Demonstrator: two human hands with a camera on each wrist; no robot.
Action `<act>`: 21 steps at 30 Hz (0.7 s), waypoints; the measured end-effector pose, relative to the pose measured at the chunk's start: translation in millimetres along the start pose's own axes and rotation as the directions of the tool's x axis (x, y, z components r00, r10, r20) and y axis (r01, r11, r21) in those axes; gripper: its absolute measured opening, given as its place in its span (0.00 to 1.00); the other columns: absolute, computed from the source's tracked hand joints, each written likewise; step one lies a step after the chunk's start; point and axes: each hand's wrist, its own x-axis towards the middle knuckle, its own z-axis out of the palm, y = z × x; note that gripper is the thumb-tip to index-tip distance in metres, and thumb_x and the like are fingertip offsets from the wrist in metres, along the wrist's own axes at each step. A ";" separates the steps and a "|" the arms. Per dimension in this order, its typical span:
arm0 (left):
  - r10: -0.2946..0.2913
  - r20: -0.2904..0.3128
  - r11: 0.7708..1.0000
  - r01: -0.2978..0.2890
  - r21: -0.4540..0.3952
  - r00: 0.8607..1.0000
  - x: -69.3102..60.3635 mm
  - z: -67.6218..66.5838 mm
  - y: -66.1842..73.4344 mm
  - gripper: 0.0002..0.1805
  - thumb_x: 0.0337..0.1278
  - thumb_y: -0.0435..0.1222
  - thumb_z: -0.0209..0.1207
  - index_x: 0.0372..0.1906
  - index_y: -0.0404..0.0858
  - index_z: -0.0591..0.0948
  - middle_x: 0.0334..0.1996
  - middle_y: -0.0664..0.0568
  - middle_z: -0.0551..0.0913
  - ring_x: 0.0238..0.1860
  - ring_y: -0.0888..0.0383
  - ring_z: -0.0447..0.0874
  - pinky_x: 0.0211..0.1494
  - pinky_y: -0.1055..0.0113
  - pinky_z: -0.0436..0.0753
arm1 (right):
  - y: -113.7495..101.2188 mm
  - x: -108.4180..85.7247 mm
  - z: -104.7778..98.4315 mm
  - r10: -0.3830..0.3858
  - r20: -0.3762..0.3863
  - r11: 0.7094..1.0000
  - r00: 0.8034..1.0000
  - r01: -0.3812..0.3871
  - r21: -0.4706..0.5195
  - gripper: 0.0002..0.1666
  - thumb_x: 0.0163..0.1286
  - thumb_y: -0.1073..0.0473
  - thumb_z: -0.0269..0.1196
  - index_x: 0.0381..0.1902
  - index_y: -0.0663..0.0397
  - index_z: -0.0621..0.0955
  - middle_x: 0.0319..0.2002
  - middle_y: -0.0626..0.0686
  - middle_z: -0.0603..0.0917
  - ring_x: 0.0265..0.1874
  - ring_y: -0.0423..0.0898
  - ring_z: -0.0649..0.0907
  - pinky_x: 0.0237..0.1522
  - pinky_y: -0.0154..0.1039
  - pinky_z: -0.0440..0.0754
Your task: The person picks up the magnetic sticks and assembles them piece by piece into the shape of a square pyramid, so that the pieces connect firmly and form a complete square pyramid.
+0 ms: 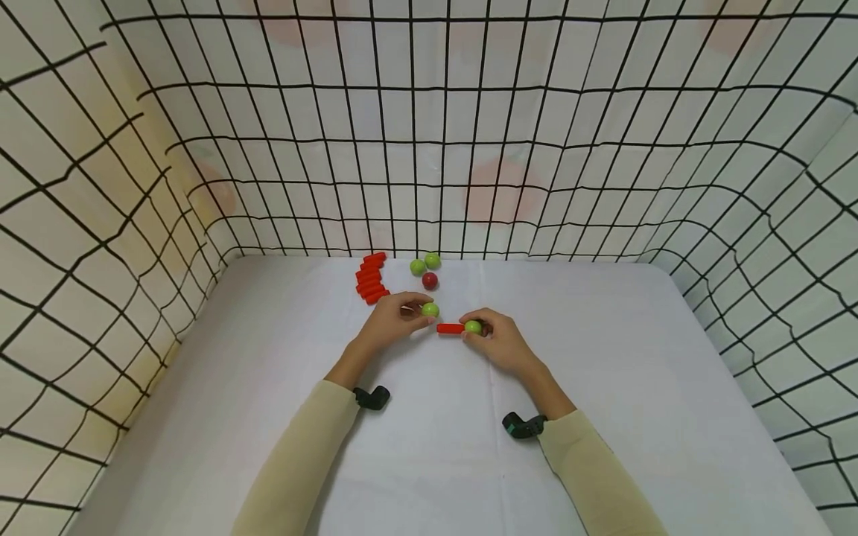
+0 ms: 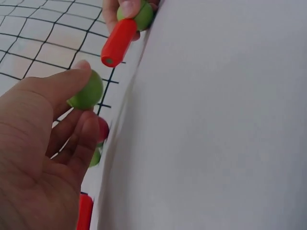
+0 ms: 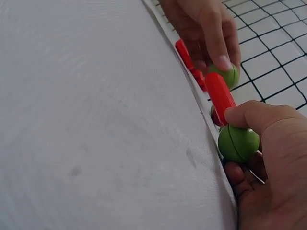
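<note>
My left hand (image 1: 399, 316) pinches a green ball (image 1: 430, 310) between thumb and fingers, above the white table. To its right, my right hand (image 1: 499, 339) grips a second green ball (image 3: 238, 143) with a red faceted stick (image 1: 450, 328) joined to it or held against it; which one I cannot tell. The stick points left toward the left hand's ball, and a gap separates the two. A small hole shows in the stick's free end in the left wrist view. Behind the hands lie a dark red ball (image 1: 430, 281) and two green balls (image 1: 432, 260).
Several red sticks (image 1: 369, 280) lie in a curved row beyond the left hand. A black wire grid (image 1: 429, 141) stands along the back and both sides of the white-covered table (image 1: 429, 476). Each wrist carries a small black camera (image 1: 372, 398).
</note>
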 end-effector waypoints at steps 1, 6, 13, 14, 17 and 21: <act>-0.002 -0.002 1.000 0.002 -0.010 1.000 -3.5 -1.3 -0.3 0.21 0.60 0.44 0.72 0.57 0.46 0.86 0.46 0.56 0.88 0.47 0.59 0.84 0.58 0.63 0.87 | 0.5 -0.1 0.4 0.002 -0.004 1.000 1.000 -0.002 0.001 0.15 0.69 0.58 0.68 0.53 0.45 0.85 0.44 0.49 0.84 0.39 0.47 0.76 0.39 0.36 0.75; 0.003 0.012 0.999 -0.003 -0.038 1.000 -17.1 -4.3 -3.1 0.19 0.59 0.41 0.73 0.54 0.44 0.86 0.45 0.56 0.89 0.46 0.59 0.86 0.57 0.65 0.87 | 2.6 0.2 1.8 -0.004 -0.017 1.000 1.000 0.004 0.003 0.15 0.69 0.59 0.68 0.53 0.45 0.85 0.46 0.49 0.84 0.39 0.47 0.76 0.39 0.37 0.75; -0.001 0.040 0.998 0.004 -0.060 0.999 -23.4 -0.2 -5.9 0.19 0.57 0.42 0.75 0.54 0.46 0.86 0.45 0.58 0.89 0.44 0.61 0.86 0.55 0.66 0.87 | 3.6 -1.1 2.1 0.002 -0.016 1.000 1.000 -0.002 0.006 0.15 0.69 0.59 0.68 0.54 0.47 0.85 0.45 0.50 0.84 0.38 0.47 0.76 0.39 0.35 0.75; 0.004 0.041 0.998 -0.002 -0.059 0.999 -23.3 0.1 -5.7 0.19 0.57 0.42 0.75 0.54 0.46 0.86 0.45 0.58 0.89 0.44 0.61 0.86 0.55 0.66 0.88 | 3.6 -0.9 2.0 0.001 -0.016 1.000 1.000 -0.001 0.005 0.15 0.70 0.59 0.68 0.54 0.47 0.85 0.44 0.50 0.84 0.38 0.47 0.76 0.39 0.35 0.75; 0.015 0.050 0.999 -0.013 -0.052 0.999 -22.4 0.9 -5.2 0.19 0.57 0.41 0.75 0.53 0.46 0.86 0.45 0.59 0.89 0.44 0.61 0.86 0.55 0.66 0.87 | 2.9 -0.6 1.4 0.002 -0.014 1.000 1.000 -0.002 0.006 0.15 0.70 0.58 0.68 0.54 0.47 0.85 0.44 0.50 0.83 0.38 0.47 0.75 0.39 0.36 0.75; 0.014 0.067 0.999 -0.010 -0.051 0.998 -22.0 1.9 -5.2 0.19 0.57 0.41 0.75 0.53 0.45 0.86 0.45 0.58 0.89 0.44 0.61 0.86 0.56 0.66 0.87 | 1.5 -1.2 0.5 0.009 -0.008 1.000 1.000 -0.009 0.009 0.15 0.70 0.58 0.68 0.54 0.46 0.85 0.44 0.50 0.83 0.38 0.47 0.75 0.39 0.36 0.75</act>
